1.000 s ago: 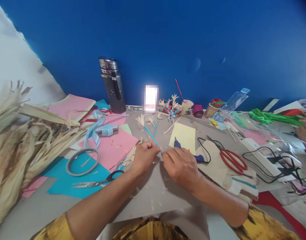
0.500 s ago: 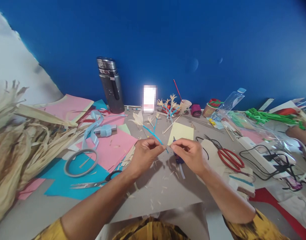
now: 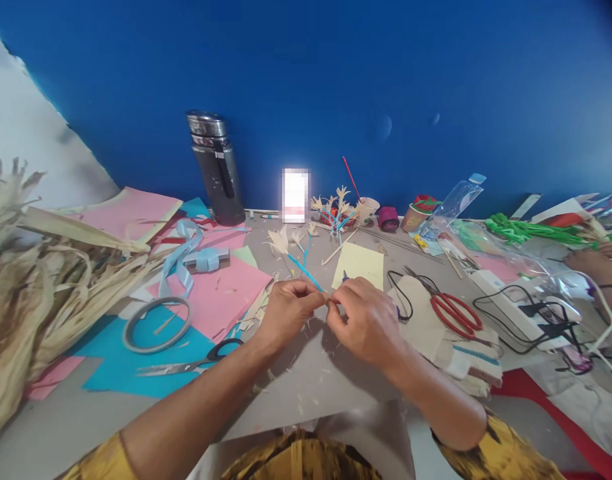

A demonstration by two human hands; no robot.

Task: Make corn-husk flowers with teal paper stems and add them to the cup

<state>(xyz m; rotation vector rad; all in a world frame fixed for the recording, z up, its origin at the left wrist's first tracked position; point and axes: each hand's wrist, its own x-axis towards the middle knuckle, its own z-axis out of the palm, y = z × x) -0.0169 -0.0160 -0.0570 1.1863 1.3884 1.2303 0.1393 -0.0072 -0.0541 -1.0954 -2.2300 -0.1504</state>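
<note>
My left hand [image 3: 291, 310] pinches a corn-husk flower by its blue-wrapped stem [image 3: 306, 269]. A large pale husk bloom [image 3: 280, 241] tops the stem, pointing up and left, and smaller blooms [image 3: 310, 231] sit on a blue side branch. My right hand [image 3: 363, 317] is closed in a pinch against the left fingertips, at the lower end of the stem. Its fingers hide that end and whatever they grip. Beyond the hands, similar husk flowers on blue stems [image 3: 339, 212] stand together. A pale yellow sheet [image 3: 365, 263] lies just past my right hand.
Left lie dried husks [image 3: 61, 293], a tape roll [image 3: 128, 332], black-handled scissors [image 3: 206, 362], and coloured paper [image 3: 236, 287]. A dark flask [image 3: 217, 177] stands at the wall. Right are red-handled scissors [image 3: 456, 315], a corded power strip [image 3: 506, 300], and another person's hand [image 3: 586, 265].
My right hand has moved left and turned, so its fingertips now meet the left ones at the stem's lower end. The view has shifted slightly; the left hand still holds the flower.
</note>
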